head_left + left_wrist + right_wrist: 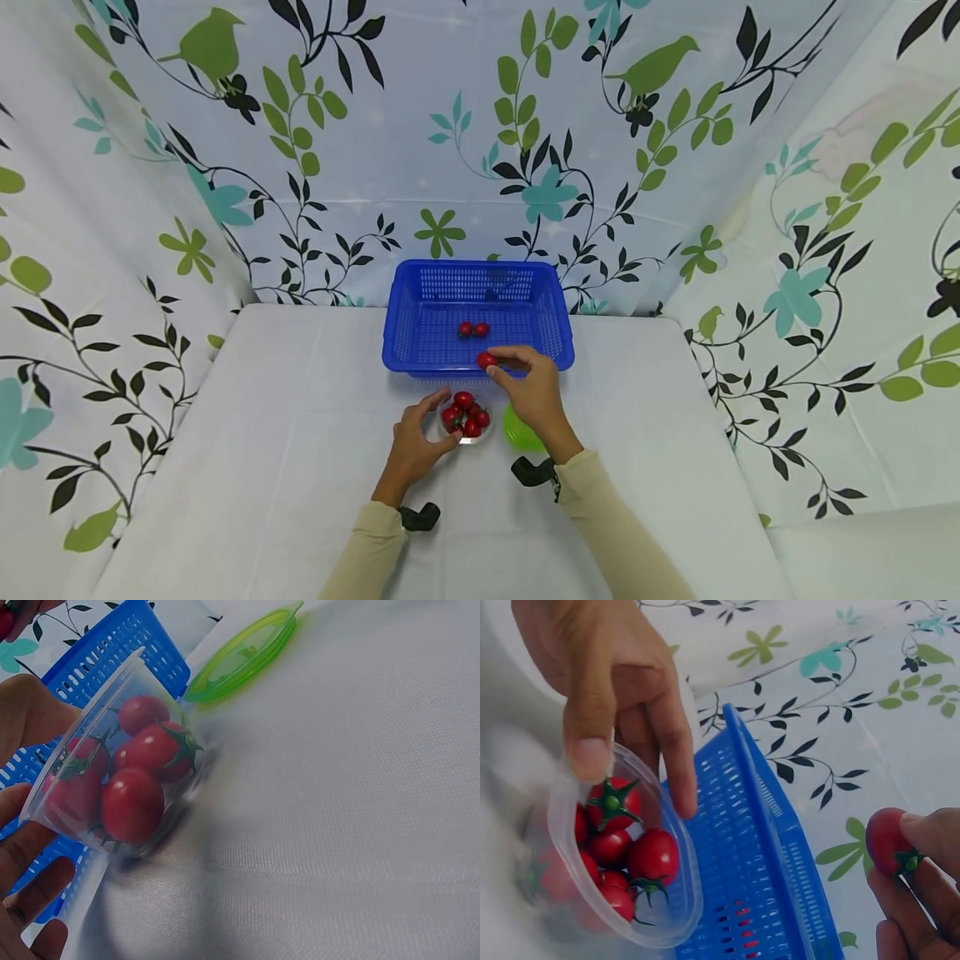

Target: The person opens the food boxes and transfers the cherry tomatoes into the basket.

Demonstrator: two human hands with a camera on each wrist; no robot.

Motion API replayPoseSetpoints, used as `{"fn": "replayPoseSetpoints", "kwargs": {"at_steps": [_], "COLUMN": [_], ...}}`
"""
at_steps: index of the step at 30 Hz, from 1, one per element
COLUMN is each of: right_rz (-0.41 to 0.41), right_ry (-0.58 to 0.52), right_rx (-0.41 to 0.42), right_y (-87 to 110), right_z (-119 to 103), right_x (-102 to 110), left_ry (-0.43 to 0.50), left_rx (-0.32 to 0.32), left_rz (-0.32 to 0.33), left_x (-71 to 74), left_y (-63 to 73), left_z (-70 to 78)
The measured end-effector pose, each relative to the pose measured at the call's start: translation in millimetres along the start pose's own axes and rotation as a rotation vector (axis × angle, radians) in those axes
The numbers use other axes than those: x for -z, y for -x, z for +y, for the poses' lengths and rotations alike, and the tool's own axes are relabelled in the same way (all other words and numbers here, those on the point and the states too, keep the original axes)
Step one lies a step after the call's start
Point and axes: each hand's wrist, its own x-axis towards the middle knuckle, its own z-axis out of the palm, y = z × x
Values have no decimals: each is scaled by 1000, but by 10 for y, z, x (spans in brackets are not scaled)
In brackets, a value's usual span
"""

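My left hand (pixel 412 446) grips the rim of a clear plastic container (pixel 694 900), with the thumb on one side and the fingers on the other. Several cherry tomatoes (pixel 133 806) with green stems lie inside it. Between thumb and fingertips, my right hand (pixel 538 396) pinches a single cherry tomato (pixel 486 360), held over the front rim of the blue basket (pixel 420 367). Two more cherry tomatoes (pixel 473 330) lie on the basket floor, behind the held one.
A green lid (pixel 519 433) lies on the white-covered table (pixel 300 467), right of the container and partly under my right hand in the head view. Behind the basket hangs a leaf-patterned curtain (pixel 420 167), which also runs along both sides.
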Motion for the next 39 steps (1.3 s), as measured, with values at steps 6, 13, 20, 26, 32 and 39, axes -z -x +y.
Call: {"fn": "replayPoseSetpoints", "kwargs": {"at_steps": [6,13,20,26,32,39], "right_rz": [0,12,-7,-30,-52,-85], "right_ry": [-55,-44,-78,-121,-79,-30], "right_rx": [-48,-75,-128,-192,-229,-265], "right_y": [-157,-327,-505,-657,-817,-991], "right_z": [14,-2,-7,-11,13,77], "right_x": [54,105,132,169,196,194], "left_ry": [1,22,12,-1,-2,6], "left_rx": [3,-2,-11,-1,9,-2], "left_rz": [-1,3,11,15,13,15], "left_x": [7,11,4,-5,0,5], "left_y": [-2,13,6,2,0,-6], "left_z": [-3,-2,-21,-21,-21,-41]}}
